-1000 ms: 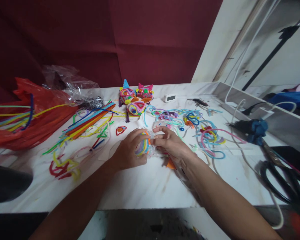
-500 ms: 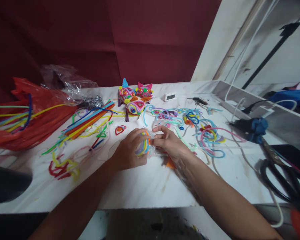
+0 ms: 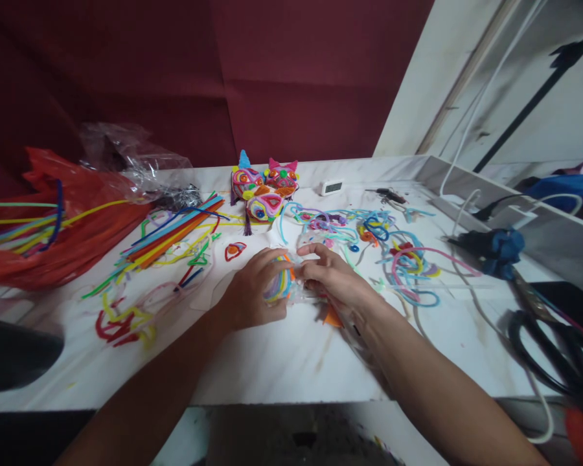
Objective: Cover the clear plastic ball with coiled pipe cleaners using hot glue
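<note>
My left hand (image 3: 252,291) is closed around a rounded craft piece covered in coloured pipe-cleaner stripes (image 3: 282,286), with yellow, blue, purple and orange showing between thumb and fingers. At its right edge, the bent fingers of my right hand (image 3: 334,277) are pinched together. Whatever they grip is too small and blurred to name. An orange scrap (image 3: 332,317) lies under my right wrist. Just beyond my left hand is a red-rimmed eye shape (image 3: 234,251) with an orange centre. Behind my hands stand several finished animal-face ornaments (image 3: 265,206) with tassels.
Bundled pipe cleaners (image 3: 175,226) and a red plastic bag (image 3: 78,243) lie on the left. Tangled pipe cleaners (image 3: 411,259) spread to the right. Black-handled scissors (image 3: 525,340) rest near the right edge. A small white digital display (image 3: 331,188) stands at the back.
My right fingers have shifted slightly and curled closer to the striped piece's right edge. My left hand keeps its hold. The whole view has moved a little.
</note>
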Demonstrator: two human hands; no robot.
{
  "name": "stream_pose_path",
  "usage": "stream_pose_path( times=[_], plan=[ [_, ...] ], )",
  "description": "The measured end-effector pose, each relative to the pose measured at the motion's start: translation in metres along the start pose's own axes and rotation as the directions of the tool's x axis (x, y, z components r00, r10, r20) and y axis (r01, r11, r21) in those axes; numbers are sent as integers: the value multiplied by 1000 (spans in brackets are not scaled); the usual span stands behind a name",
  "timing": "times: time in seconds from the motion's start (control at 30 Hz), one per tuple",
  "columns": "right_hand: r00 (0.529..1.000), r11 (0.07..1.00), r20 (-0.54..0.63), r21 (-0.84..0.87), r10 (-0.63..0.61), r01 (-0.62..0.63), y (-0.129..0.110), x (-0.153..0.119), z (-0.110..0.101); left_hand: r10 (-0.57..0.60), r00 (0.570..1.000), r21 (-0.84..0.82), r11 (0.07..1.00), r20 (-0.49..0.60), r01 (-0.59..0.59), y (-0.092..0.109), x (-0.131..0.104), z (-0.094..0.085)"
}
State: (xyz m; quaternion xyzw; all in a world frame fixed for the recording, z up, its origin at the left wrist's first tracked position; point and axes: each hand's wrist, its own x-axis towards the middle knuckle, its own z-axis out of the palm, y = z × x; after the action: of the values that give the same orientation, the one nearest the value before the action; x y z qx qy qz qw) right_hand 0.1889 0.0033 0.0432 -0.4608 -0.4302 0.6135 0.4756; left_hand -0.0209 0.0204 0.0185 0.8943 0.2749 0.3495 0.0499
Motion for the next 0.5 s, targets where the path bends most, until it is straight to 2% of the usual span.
stream_pose_path(
  times=[0.23,0.5],
  plan=[
    [1000,1000,-3,5,6,-6,0,-1,2,18,1000,-8,1000,10,-17,-1,0,0],
    [1000,1000,-16,25,14,-14,1,-2,3,-24,1000,-11,1000,16,24,2,0,-1]
  ],
)
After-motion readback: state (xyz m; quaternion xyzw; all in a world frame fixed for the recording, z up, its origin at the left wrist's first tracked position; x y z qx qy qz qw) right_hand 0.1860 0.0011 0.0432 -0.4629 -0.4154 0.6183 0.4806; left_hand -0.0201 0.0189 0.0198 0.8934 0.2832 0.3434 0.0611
